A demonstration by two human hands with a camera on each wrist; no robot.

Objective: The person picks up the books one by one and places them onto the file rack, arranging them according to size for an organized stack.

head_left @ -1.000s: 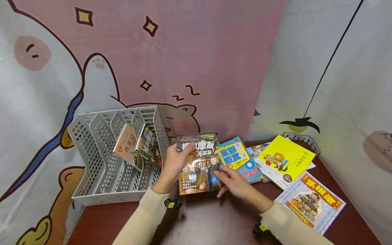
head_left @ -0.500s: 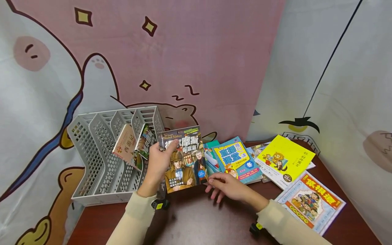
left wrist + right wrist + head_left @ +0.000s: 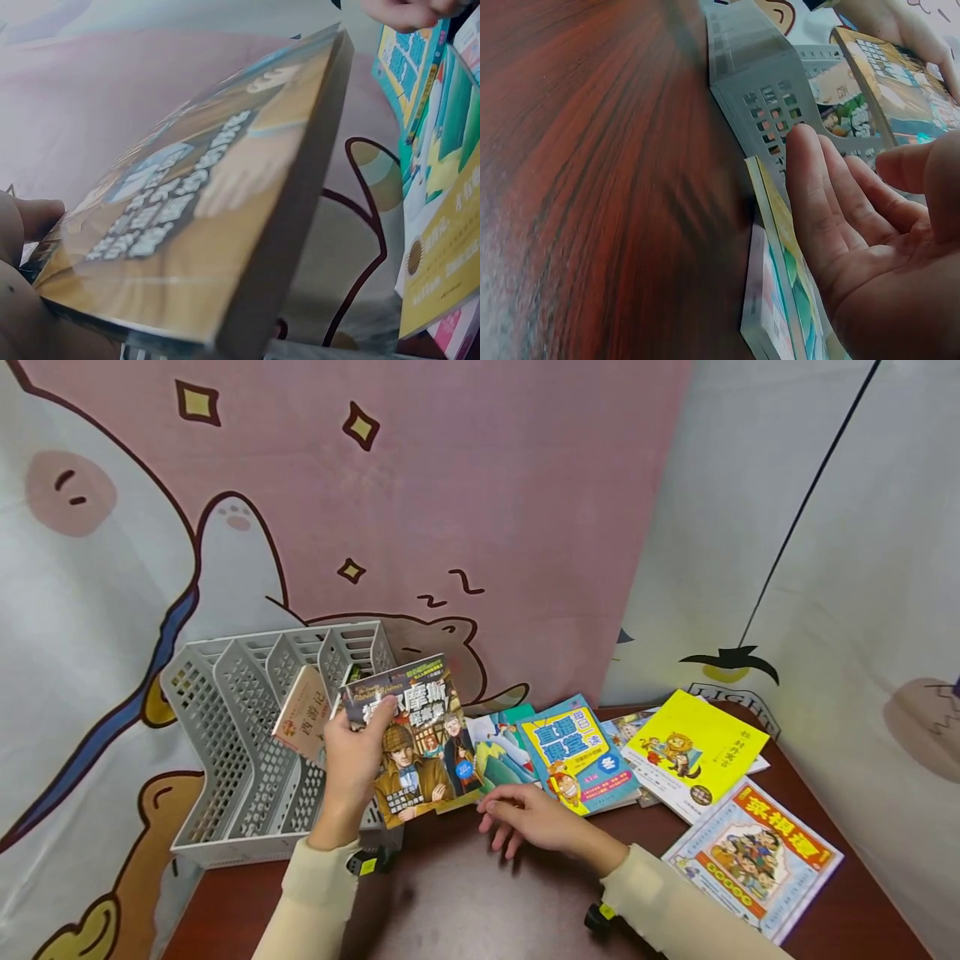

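Observation:
My left hand (image 3: pixel 352 768) grips the detective comic book (image 3: pixel 420 752) by its left side, thumb on the cover, in front of the right part of the grey rack (image 3: pixel 232 852). In the left wrist view the book (image 3: pixel 187 202) stands tilted, its lower edge toward the camera. My right hand (image 3: pixel 540 818) is off the book, fingers loosely bent and holding nothing, beside a green-and-white book (image 3: pixel 498 747). The right wrist view shows that hand (image 3: pixel 877 225) with its palm up near the stacked books.
Inside the rack leans a pinkish book (image 3: pixel 306 710), with another mostly hidden behind the comic. To the right lie a blue-and-yellow book (image 3: pixel 573 752), a yellow book (image 3: pixel 697 743) and a white-and-orange one (image 3: pixel 757 856) on the dark red table (image 3: pixel 472 893).
The comic has moved left toward the rack in my left hand and tilted, uncovering the green-and-white book. My right hand has let go of it and shifted slightly left.

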